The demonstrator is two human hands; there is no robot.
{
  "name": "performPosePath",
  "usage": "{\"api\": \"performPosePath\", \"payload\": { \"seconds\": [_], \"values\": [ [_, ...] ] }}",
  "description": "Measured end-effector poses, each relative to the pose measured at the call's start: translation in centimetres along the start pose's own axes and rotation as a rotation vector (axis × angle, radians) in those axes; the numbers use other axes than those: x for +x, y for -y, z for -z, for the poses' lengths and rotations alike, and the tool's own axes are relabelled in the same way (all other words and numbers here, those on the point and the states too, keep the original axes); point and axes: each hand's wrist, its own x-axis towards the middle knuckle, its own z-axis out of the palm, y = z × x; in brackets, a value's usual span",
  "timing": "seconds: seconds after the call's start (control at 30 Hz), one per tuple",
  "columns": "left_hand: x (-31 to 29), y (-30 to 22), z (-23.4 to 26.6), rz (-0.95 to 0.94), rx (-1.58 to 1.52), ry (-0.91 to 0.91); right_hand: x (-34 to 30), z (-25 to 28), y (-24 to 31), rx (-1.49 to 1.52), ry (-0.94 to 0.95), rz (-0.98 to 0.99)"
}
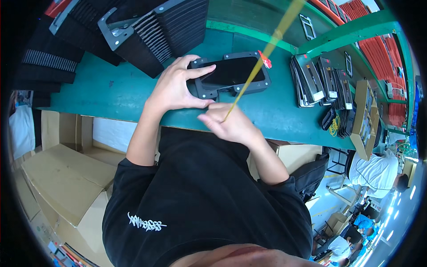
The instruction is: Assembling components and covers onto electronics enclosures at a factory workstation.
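A black block-like fixture [266, 85] with pale round studs at its corners lies on the green bench, with a dark glossy phone-sized panel [231, 71] set in it. My left hand [175, 84] spans the fixture's left end, index finger reaching over the panel and thumb at the near edge. Just below the fixture's near side, my right hand [233, 124] is closed, its fingers curled under and mostly hidden; whatever it may hold cannot be made out. A yellow cord [262, 58] slants down from the top and ends visually at this hand. A red tab [264, 59] sits at the fixture's far right corner.
Stacks of black slotted trays [147, 38] crowd the bench's far left. Phone-sized frames [308, 80] stand bundled at right, near yellow bands [334, 126] and a cardboard box [361, 120]. Open cartons [66, 173] sit below left. A person in white [376, 173] is at right.
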Motion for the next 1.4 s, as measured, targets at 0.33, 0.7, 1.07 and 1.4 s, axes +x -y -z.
{"api": "performPosePath", "payload": {
  "seconds": [0.33,0.7,1.07,1.4],
  "values": [
    [-0.4,-1.1,0.1,0.007,-0.107,-0.030,0.6,3.0,-1.2,1.179,-0.159,-0.396],
    [0.7,-6.1,12.7,-0.384,0.424,-0.397,0.1,10.4,2.5,1.118,-0.122,0.034],
    [1.6,1.7,14.3,-0.045,0.067,-0.648,1.3,10.7,2.2,0.868,-0.235,-0.069],
    [-2.7,-0.7,2.6,-0.566,-0.071,-0.407,7.1,15.9,-2.3,0.301,-0.287,-0.701]
  ]
}}
